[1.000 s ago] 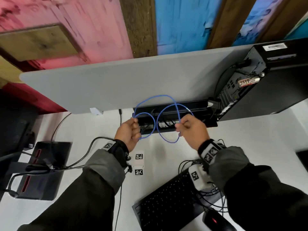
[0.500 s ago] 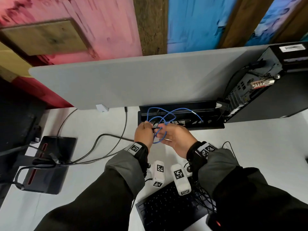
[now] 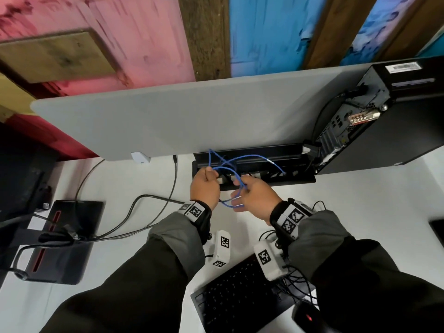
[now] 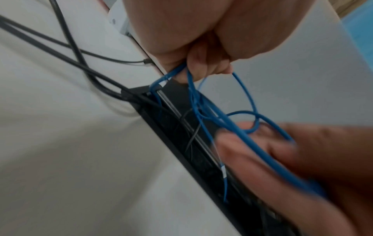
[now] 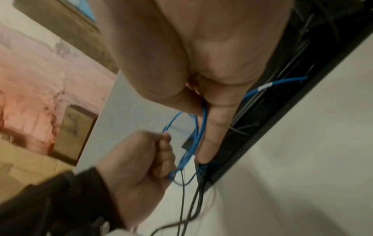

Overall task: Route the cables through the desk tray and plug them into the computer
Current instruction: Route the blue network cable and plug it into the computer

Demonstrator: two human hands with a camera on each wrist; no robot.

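A thin blue cable lies in tangled loops over the open black desk tray at the desk's back edge. One end of the cable runs right inside the tray toward the black computer tower. My left hand grips the cable's loops at the tray's left end, fingers curled round the strands. My right hand is close beside the left hand and pinches a bunch of strands between thumb and fingers in front of the tray.
A grey divider panel stands behind the tray. Black cables run left to a monitor stand base. A keyboard, a mouse and loose black wires lie near me. The tower's rear ports face left.
Both hands moved together and down to the tray. The wide blue loops held up between them have collapsed into a tight bunch over the tray.
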